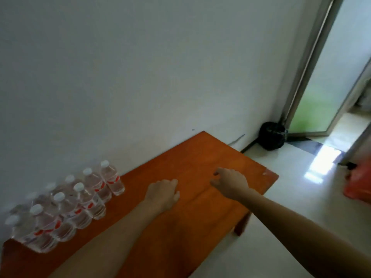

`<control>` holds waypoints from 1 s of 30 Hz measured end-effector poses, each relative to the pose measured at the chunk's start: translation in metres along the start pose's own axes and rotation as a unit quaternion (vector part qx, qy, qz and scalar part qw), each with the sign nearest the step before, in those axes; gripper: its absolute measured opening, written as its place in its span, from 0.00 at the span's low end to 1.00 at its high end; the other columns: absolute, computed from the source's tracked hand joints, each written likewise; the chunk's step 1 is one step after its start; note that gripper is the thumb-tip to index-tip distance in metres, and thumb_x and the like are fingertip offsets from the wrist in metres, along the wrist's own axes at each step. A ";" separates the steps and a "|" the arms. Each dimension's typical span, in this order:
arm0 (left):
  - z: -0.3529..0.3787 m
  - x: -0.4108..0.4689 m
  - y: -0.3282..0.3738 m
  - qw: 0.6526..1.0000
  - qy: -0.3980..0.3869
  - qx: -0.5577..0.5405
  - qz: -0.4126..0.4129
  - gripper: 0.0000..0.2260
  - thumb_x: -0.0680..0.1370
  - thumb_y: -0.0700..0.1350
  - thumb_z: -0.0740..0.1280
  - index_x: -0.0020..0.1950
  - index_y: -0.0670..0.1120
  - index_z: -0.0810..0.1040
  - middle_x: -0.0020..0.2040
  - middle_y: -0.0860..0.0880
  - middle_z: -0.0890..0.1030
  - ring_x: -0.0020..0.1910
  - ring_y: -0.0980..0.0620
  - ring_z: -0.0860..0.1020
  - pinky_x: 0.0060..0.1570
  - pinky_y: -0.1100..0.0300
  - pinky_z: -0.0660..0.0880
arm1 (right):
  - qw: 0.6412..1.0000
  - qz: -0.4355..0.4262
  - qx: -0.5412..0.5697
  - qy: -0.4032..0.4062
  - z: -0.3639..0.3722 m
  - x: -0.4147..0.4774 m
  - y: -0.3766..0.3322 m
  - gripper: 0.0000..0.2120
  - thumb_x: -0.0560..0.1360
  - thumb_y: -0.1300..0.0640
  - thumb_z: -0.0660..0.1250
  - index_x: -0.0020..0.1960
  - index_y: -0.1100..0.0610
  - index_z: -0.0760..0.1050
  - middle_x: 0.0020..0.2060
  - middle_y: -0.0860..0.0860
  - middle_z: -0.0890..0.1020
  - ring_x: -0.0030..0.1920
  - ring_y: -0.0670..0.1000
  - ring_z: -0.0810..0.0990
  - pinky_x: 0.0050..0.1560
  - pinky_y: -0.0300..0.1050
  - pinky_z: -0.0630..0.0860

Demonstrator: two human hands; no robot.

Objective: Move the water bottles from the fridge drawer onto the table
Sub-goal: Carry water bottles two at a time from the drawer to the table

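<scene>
Several clear water bottles [66,205] with white caps and red labels stand in two rows on the left part of the orange-brown wooden table [202,157], along the white wall. My left hand [163,194] hovers over the middle of the table, to the right of the bottles, fingers loosely curled and holding nothing. My right hand [230,183] is further right over the table, fingers spread slightly, also without a bottle. The fridge drawer is out of view.
A black bag [272,137] sits on the floor in the corner by a doorway with a glass door [321,93]. A red object [359,183] is at the right edge. Shiny white floor [301,197] lies right of the table.
</scene>
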State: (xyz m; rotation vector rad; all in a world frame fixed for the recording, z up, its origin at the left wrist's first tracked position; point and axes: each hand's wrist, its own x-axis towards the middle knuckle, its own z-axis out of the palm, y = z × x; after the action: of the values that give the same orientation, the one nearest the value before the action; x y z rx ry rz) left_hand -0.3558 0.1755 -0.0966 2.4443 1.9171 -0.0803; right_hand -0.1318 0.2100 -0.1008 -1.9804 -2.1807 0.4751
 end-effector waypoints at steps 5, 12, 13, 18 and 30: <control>-0.008 0.048 0.135 0.994 -0.015 0.010 0.110 0.12 0.80 0.54 0.57 0.55 0.47 0.72 0.51 0.45 0.80 0.49 0.44 0.79 0.47 0.52 0.73 | 0.994 0.091 0.004 0.062 -0.048 -0.058 0.133 0.16 0.77 0.43 0.63 0.59 0.51 0.76 0.45 0.47 0.81 0.39 0.45 0.79 0.36 0.37 0.75; -0.002 0.104 0.382 0.973 -0.019 -0.046 0.225 0.10 0.78 0.54 0.60 0.49 0.49 0.73 0.45 0.48 0.79 0.41 0.49 0.78 0.45 0.52 0.77 | 0.968 0.233 -0.029 0.093 -0.122 -0.160 0.362 0.20 0.77 0.41 0.61 0.65 0.50 0.72 0.59 0.53 0.80 0.56 0.55 0.78 0.54 0.49 0.75; 0.001 0.106 0.416 0.969 -0.019 -0.045 0.244 0.11 0.78 0.54 0.59 0.52 0.49 0.73 0.46 0.47 0.80 0.43 0.48 0.78 0.47 0.51 0.77 | 0.962 0.253 -0.027 0.099 -0.131 -0.176 0.390 0.20 0.77 0.41 0.61 0.64 0.50 0.73 0.59 0.53 0.80 0.56 0.56 0.78 0.54 0.48 0.74; 0.007 0.122 0.561 0.940 -0.017 -0.014 0.339 0.14 0.79 0.55 0.58 0.57 0.47 0.73 0.50 0.47 0.80 0.46 0.46 0.78 0.49 0.51 0.76 | 0.931 0.335 -0.054 0.133 -0.165 -0.245 0.498 0.17 0.75 0.40 0.62 0.56 0.49 0.78 0.52 0.51 0.81 0.51 0.55 0.79 0.46 0.46 0.72; 0.007 0.226 0.822 0.866 -0.024 0.004 0.499 0.11 0.79 0.54 0.59 0.53 0.48 0.73 0.48 0.48 0.79 0.42 0.50 0.75 0.43 0.57 0.72 | 0.859 0.485 -0.034 0.163 -0.214 -0.297 0.709 0.14 0.77 0.41 0.60 0.52 0.51 0.75 0.49 0.51 0.82 0.48 0.55 0.79 0.42 0.45 0.69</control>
State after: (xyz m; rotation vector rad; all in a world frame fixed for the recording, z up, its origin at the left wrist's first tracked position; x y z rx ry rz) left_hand 0.4962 0.1980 -0.1221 3.0293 0.4335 -0.1073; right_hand 0.6364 -0.0046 -0.1100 -2.8290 -0.8857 0.1248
